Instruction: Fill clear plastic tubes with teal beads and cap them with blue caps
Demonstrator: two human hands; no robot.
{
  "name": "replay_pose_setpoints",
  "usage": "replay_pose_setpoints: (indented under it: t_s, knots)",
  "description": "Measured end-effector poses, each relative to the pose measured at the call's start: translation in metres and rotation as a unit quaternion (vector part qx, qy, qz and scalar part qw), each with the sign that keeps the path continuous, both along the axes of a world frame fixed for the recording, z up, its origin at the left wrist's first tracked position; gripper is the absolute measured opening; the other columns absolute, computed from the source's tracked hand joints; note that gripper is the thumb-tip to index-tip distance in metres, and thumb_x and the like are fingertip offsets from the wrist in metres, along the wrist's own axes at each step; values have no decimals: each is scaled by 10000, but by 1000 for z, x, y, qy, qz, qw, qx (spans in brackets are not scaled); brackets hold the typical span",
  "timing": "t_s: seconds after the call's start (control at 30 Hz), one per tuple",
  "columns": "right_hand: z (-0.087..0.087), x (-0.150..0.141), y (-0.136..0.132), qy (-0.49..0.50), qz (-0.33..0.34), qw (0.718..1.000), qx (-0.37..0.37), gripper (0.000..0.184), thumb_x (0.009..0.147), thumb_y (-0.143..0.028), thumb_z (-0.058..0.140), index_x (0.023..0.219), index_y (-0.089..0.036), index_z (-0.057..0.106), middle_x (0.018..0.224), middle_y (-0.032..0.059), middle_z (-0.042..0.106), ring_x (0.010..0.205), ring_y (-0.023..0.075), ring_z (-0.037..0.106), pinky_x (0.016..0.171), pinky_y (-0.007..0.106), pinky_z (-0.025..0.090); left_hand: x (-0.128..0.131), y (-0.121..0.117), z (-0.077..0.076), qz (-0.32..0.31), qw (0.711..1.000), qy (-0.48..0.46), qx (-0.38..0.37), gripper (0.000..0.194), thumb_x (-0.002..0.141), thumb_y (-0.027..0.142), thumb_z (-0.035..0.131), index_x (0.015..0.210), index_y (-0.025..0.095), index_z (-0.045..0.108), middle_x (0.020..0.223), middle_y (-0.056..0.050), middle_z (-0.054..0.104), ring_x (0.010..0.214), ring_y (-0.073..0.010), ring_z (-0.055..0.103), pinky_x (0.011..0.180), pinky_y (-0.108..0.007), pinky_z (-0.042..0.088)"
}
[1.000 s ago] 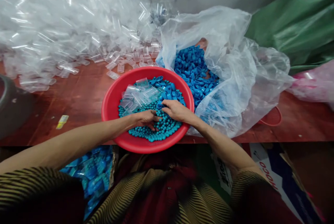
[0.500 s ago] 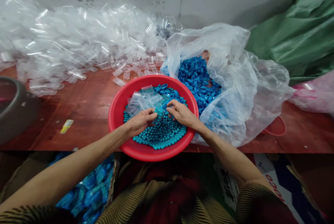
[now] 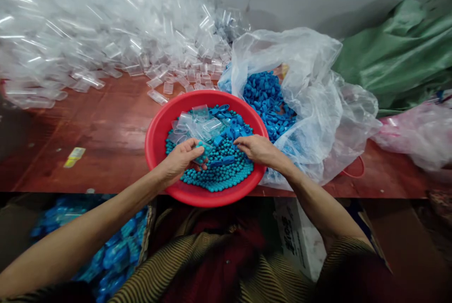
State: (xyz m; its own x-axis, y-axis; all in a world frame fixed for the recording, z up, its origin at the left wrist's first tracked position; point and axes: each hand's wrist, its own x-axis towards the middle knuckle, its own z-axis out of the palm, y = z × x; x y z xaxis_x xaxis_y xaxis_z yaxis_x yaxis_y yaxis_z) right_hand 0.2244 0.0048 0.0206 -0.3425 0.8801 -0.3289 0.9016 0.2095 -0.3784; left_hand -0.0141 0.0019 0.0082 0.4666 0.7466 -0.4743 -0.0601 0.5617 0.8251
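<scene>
My left hand (image 3: 185, 158) is closed around a small clear plastic case with turquoise beads (image 3: 202, 148) inside, held over the red basin (image 3: 155, 150). To its right, my right hand (image 3: 259, 151) hangs low over the basin, fingertips pinched beside loose blue plastic caps (image 3: 236, 128); whether a small piece is between them is hidden. Turquoise beads (image 3: 222, 181) cover the basin's bottom. Several empty clear cases (image 3: 194, 125) lie on the beads toward the back left. One blue piece (image 3: 223, 160) lies between my hands.
A large heap of clear cases (image 3: 106, 34) fills the table's back left. Behind the basin at right, a plastic bag (image 3: 318, 86) lies open with blue caps (image 3: 268, 100). Below the table edge, a box holds filled blue packs (image 3: 116, 251). A yellow-white wrapper (image 3: 74, 157) lies left.
My left hand has come up out of the beads holding a clear case with beads in it. My right hand met it, then moved right to the blue caps.
</scene>
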Motion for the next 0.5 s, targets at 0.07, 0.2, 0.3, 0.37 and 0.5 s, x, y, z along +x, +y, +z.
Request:
replay_pose_setpoints:
  t_s: [0.07,0.2,0.3,0.37,0.5]
  knots:
    - [10,-1,-4,-61,-7,997,41,287,925,-255,396,1024,-229,664,1010,43,698,952,189,619,765,255,409,-2,1,-2,27,1000,6,-6,271,761,325,639,898,168,465,658,4,613,541,-133,625,442,-196,452]
    - [15,-12,-11,-101,34,993,44,273,935,-318,400,1021,-227,643,961,45,705,899,190,633,709,253,391,-2,2,-3,38,999,-2,-30,276,760,286,635,948,188,459,692,9,609,539,-142,628,407,-202,451]
    - [5,-29,-12,-135,73,988,-15,298,920,-403,426,1028,-217,634,911,73,710,857,214,648,667,264,397,-2,1,-2,24,1000,-7,-14,314,746,309,652,959,197,450,712,11,608,529,-135,620,390,-187,426]
    - [-6,-42,-12,-142,84,985,-43,350,909,-465,424,1003,-206,640,915,95,709,871,231,652,658,271,408,-1,0,-2,17,1000,-2,4,354,731,336,665,974,197,448,729,14,605,520,-122,609,385,-178,410]
    - [-28,-60,-12,-134,79,986,-51,384,901,-494,414,1004,-196,632,938,115,702,893,237,653,669,279,427,0,-2,-1,-8,999,21,34,410,701,372,685,990,189,458,742,29,578,522,-96,587,397,-168,392]
